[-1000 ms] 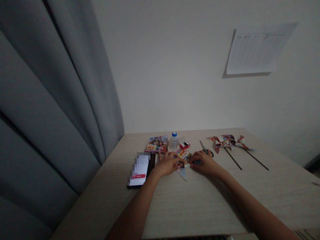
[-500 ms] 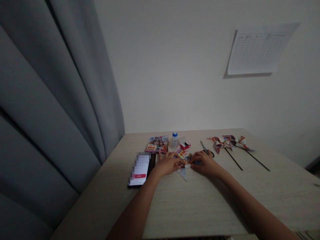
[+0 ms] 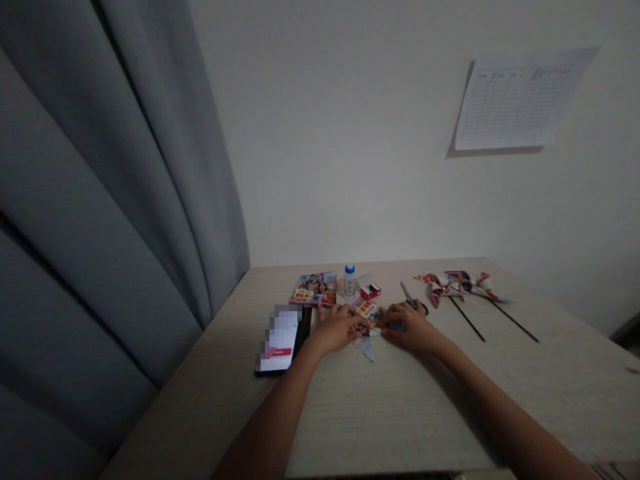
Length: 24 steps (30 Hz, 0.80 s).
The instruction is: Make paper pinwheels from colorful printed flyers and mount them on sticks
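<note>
Head view shows both hands point(image 3: 338, 328) point(image 3: 407, 325) holding printed paper point(image 3: 366, 307).

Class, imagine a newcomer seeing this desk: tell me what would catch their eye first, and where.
Probably the left hand and right hand, working at a colourful printed paper in mid-picture. Next might come the lit phone, lying left of the left hand, then the paper pinwheels with dark sticks, towards the right of the desk.

"89.9" on booklet point(image 3: 320, 283) cover. Digits on paper piece point(image 3: 367, 307) unclear; print on bottle point(image 3: 350, 287), wall sheet point(image 3: 510, 110) illegible.
</note>
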Motion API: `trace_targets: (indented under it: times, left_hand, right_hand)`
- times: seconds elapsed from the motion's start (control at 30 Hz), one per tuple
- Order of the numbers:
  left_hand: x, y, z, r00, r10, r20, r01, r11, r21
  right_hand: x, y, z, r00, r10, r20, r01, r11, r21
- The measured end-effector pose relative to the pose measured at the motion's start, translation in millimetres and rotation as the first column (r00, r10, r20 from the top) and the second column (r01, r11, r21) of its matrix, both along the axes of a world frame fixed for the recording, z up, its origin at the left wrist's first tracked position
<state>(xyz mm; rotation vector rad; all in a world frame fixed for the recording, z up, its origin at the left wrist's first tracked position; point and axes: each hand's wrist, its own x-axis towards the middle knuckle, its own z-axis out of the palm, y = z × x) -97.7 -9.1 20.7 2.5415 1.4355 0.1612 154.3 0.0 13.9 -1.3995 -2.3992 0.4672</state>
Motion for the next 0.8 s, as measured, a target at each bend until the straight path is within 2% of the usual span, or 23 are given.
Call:
trace_targets:
  times: [0.23,0.4,0.6,0.8]
  left_hand:
    - [3.1,-2.9,8.2,0.999,0.031,-0.022,-0.032,0.999,-0.024]
    - [2.3,-2.0,5.9,0.999,0.015,-0.035,-0.016,1.0,-0.02]
    - [1.3,-0.7,2.0,0.999,0.049,-0.01,-0.049,0.999,-0.003]
    - [1.4,-2.7,6.0,1.0,0.017,-0.018,-0.018,1.0,-0.015]
  right_hand:
    - [0.3,0.4,0.3,1.0,0.002,-0.002,-0.002,1.0,-0.011]
    - [-0.6,-1.5,2.6,1.0,-0.004,0.004,0.004,1.0,-0.023]
    - [-1.4,-2.8,4.3,1.0,-0.009,0.025,0.01,1.0,-0.02]
    - [-0.7,-2.0,3.1,1.0,-0.009,0.022,0.009,1.0,-0.008]
